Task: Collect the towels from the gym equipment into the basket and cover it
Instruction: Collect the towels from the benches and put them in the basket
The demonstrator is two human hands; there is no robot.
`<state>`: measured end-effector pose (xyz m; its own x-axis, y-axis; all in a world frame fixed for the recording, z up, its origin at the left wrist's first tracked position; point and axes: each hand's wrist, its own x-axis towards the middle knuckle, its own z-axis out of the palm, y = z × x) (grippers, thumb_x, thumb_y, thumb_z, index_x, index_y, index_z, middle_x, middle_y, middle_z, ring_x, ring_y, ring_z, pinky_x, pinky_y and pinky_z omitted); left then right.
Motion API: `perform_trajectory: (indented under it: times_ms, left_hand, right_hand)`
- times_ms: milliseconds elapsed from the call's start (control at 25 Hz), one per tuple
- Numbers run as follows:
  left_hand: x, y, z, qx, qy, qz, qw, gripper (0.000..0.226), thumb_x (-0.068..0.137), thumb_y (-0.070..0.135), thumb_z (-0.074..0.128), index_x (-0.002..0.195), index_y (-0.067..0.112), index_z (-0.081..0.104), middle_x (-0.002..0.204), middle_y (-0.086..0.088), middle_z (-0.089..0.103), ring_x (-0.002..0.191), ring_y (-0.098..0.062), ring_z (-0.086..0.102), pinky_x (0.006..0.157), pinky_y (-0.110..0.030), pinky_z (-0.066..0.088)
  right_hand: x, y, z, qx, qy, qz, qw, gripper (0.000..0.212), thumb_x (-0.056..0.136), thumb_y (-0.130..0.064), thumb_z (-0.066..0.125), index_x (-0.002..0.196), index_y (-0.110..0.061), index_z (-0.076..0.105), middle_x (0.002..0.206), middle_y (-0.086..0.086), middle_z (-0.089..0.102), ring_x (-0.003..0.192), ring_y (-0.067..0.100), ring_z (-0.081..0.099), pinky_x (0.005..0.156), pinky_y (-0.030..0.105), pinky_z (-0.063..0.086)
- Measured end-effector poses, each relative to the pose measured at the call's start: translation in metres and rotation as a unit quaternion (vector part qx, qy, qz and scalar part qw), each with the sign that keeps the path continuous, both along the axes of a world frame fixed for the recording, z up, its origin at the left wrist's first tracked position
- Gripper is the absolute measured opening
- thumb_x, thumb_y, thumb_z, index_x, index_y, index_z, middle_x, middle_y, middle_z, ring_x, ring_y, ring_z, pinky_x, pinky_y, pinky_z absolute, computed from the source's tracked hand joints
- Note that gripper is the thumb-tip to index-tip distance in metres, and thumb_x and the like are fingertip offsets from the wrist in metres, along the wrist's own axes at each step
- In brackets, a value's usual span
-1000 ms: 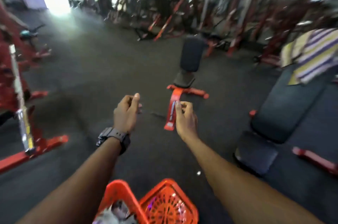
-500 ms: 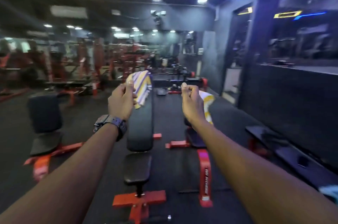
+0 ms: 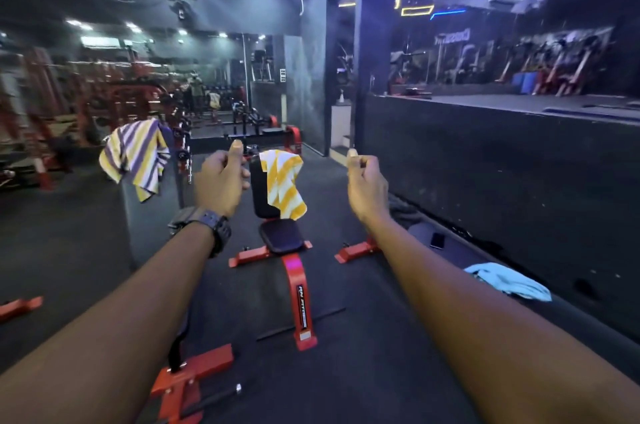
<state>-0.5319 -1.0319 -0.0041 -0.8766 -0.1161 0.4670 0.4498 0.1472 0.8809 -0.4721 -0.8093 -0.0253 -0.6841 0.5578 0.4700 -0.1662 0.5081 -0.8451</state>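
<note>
A purple, yellow and white striped towel (image 3: 135,156) hangs over the top of the tall bench backrest (image 3: 149,222) at the left. A yellow and white striped towel (image 3: 282,182) drapes over the upright backrest of the red-framed bench (image 3: 280,240) straight ahead. A light blue towel (image 3: 509,281) lies crumpled on the low dark ledge at the right. My left hand (image 3: 221,181), with a black watch at the wrist, and my right hand (image 3: 367,184) are stretched forward with fingers curled and thumbs up, holding nothing. Neither touches a towel. The basket is out of view.
Red bench feet (image 3: 188,378) and a floor bar (image 3: 301,323) lie on the dark mat near me. A phone (image 3: 438,240) rests on the right ledge below a long black wall (image 3: 502,163). Red machines (image 3: 41,104) crowd the left and a mirror stands behind.
The view swung right from the open floor, and the orange basket dropped out of sight. Since half a second ago the yellow towel's bench is centred and the blue towel shows at right.
</note>
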Motion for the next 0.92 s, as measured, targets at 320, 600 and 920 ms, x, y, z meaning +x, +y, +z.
perform_trajectory:
  times_ms: [320,600,920]
  left_hand:
    - [-0.006,0.058,0.007,0.010,-0.005,-0.088,0.996,0.044,0.099,0.049,0.047,0.084,0.009,0.059,0.073,-0.007,0.064,0.055,-0.018,0.056,0.055,-0.026,0.044]
    - [-0.024,0.119,-0.014,0.017,-0.035,-0.197,0.980,0.045,0.091,0.060,0.048,0.074,0.020,0.057,0.071,-0.005,0.064,0.056,-0.019,0.056,0.058,-0.029,0.042]
    - [-0.045,0.229,-0.067,-0.013,-0.059,-0.274,0.960,0.048,0.081,0.069,0.045,0.072,0.023,0.058,0.067,-0.002,0.066,0.055,-0.019,0.060,0.067,-0.035,0.046]
  right_hand:
    - [0.030,0.051,-0.005,0.000,-0.003,-0.074,0.997,0.041,0.099,-0.059,0.035,0.104,-0.022,0.053,0.100,0.003,0.067,0.096,0.024,0.060,0.081,0.037,0.042]
    - [0.068,0.099,-0.033,-0.018,-0.020,-0.167,0.986,0.044,0.099,-0.058,0.037,0.107,-0.019,0.055,0.101,0.003,0.068,0.098,0.025,0.061,0.089,0.041,0.046]
    - [0.115,0.191,-0.093,-0.045,-0.061,-0.301,0.951,0.042,0.098,-0.060,0.036,0.104,-0.023,0.053,0.101,0.001,0.067,0.097,0.022,0.061,0.084,0.036,0.044]
